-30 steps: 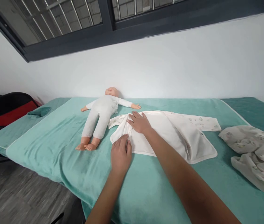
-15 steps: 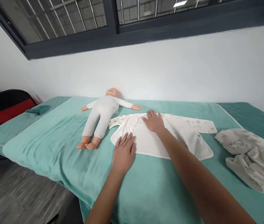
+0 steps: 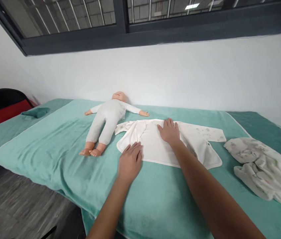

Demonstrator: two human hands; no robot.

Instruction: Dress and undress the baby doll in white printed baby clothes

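A white baby shirt (image 3: 155,142) lies spread open on the green bed cover, its patterned sleeves stretched out to both sides. My left hand (image 3: 130,161) rests flat on its lower left edge, fingers extended. Higher up, near the neckline, my right hand (image 3: 169,132) lies flat with the thumb apart. Neither hand grips the cloth. To the left of the shirt a baby doll (image 3: 108,116) in a white body suit lies on its back, arms spread, feet toward me. The shirt's left sleeve reaches close beside the doll's leg.
At the right lies a crumpled patterned baby garment (image 3: 264,169). The green cover (image 3: 43,152) drapes over the bed's front edge. A white wall (image 3: 192,76) and a dark window frame (image 3: 81,39) stand behind. A black and red chair (image 3: 6,109) is at the far left.
My right hand has slid slightly to the right along the shirt's upper part. My left hand stays at the lower edge. The camera view has shifted a little.
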